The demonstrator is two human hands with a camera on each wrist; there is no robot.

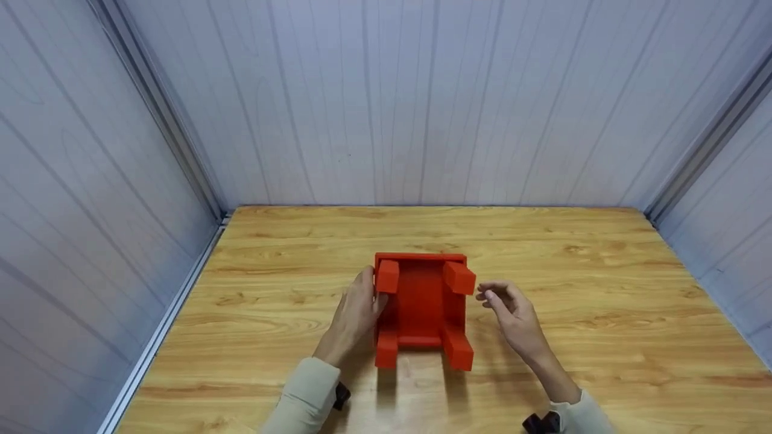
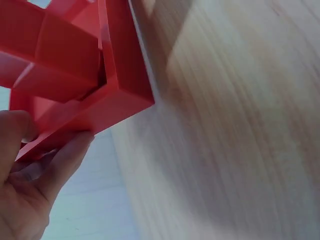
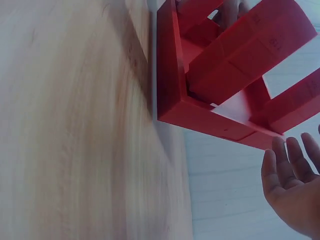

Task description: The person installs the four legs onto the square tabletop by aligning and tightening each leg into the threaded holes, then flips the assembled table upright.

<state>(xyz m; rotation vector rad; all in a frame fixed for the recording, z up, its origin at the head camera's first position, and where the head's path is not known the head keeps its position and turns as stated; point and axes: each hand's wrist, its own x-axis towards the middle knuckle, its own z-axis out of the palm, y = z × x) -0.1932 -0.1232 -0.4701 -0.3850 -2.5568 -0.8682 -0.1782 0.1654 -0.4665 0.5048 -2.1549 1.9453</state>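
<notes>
A small red stool (image 1: 421, 304) stands on its side on the wooden table, its square legs and hollow underside turned toward me. At the stool's left edge my left hand (image 1: 354, 312) grips the rim, thumb on the inner side and fingers outside. The left wrist view shows this hold on the red rim (image 2: 107, 107) close up. My right hand (image 1: 517, 318) hovers just off the stool's right side, fingers loosely bent and holding nothing. In the right wrist view, faint marks show on a stool leg (image 3: 250, 52).
The wood-grain table (image 1: 271, 283) runs back to a pale panel wall (image 1: 398, 108). More panels with metal corner posts rise at left and right. Dark wrist devices (image 1: 341, 396) sit at both sleeve cuffs.
</notes>
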